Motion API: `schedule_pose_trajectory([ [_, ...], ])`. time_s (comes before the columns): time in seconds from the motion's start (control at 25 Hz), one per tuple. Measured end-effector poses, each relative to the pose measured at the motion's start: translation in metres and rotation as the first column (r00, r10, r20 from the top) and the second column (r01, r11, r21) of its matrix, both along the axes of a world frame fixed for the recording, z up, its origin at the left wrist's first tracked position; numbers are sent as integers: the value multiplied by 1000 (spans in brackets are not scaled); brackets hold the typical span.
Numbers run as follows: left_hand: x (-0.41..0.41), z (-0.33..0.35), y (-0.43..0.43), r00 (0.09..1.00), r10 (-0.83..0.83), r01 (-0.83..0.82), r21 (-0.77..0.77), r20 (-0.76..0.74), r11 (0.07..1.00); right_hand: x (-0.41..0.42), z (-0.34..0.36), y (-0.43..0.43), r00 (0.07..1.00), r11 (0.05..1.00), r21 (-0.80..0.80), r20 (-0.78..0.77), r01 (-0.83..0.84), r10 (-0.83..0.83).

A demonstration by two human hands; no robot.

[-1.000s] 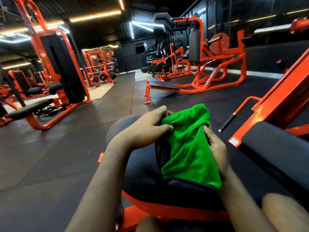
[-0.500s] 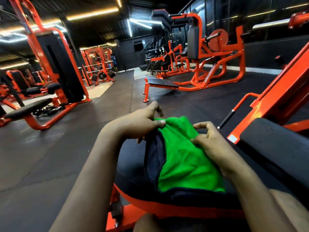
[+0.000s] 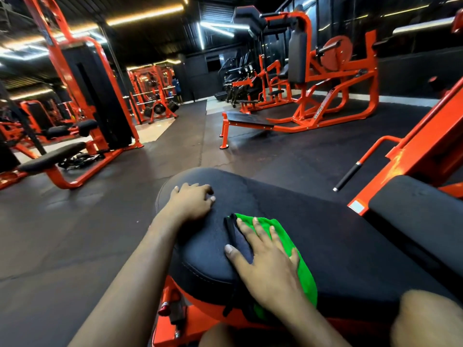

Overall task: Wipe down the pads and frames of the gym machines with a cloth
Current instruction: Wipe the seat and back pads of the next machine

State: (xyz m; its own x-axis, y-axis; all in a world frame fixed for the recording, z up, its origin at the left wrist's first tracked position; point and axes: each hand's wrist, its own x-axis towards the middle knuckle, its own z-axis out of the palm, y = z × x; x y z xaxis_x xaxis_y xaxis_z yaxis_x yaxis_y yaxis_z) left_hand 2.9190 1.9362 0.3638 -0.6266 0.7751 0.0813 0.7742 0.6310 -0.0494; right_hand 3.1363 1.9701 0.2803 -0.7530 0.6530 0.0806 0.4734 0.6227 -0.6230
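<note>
A green cloth (image 3: 304, 266) with a dark edge lies flat on the black seat pad (image 3: 338, 246) of an orange-framed machine right below me. My right hand (image 3: 265, 261) presses down on the cloth with its fingers spread and straight. My left hand (image 3: 191, 201) rests on the rounded far end of the same pad, fingers loosely bent, holding nothing. The orange frame (image 3: 200, 319) of this machine shows under the pad's near edge.
A second black pad (image 3: 421, 221) and a sloping orange beam (image 3: 426, 151) with a black-gripped handle (image 3: 347, 176) stand to the right. More orange machines (image 3: 320, 78) and a bench (image 3: 248, 118) stand ahead, and a cable station (image 3: 92, 96) at left. Dark rubber floor (image 3: 87, 234) stretches between them.
Both hands held the cloth up and handled it before. Now the cloth lies spread on the pad under my right palm, and my left hand has let go and moved onto the pad's far end.
</note>
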Motion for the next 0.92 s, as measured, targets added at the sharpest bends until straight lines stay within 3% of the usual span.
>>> schedule_pose_trajectory([
  [0.24, 11, -16, -5, 992, -35, 36, 7, -124, 999, -17, -4, 44, 994, 984, -152, -42, 90, -97],
  [0.48, 11, -18, -5, 990, -20, 17, -23, -138, 1000, 16, -33, 35, 963, 999, -28, -269, 19, -26],
  [0.6, 13, -18, -4, 990, -18, 15, -24, -142, 1000, 18, -29, 61, 956, 984, -110, -242, 143, -166],
  [0.68, 14, -16, -4, 990, -13, 8, -35, -142, 999, 16, -28, 58, 951, 976, -70, -221, 205, -216],
  [0.84, 17, -15, -4, 990, -2, -7, -65, -141, 998, 36, -44, 52, 939, 995, -69, -329, 77, -95],
  [0.92, 20, -15, -5, 991, 3, -13, -70, -137, 997, 34, -45, 74, 935, 980, -148, -309, 131, -172],
])
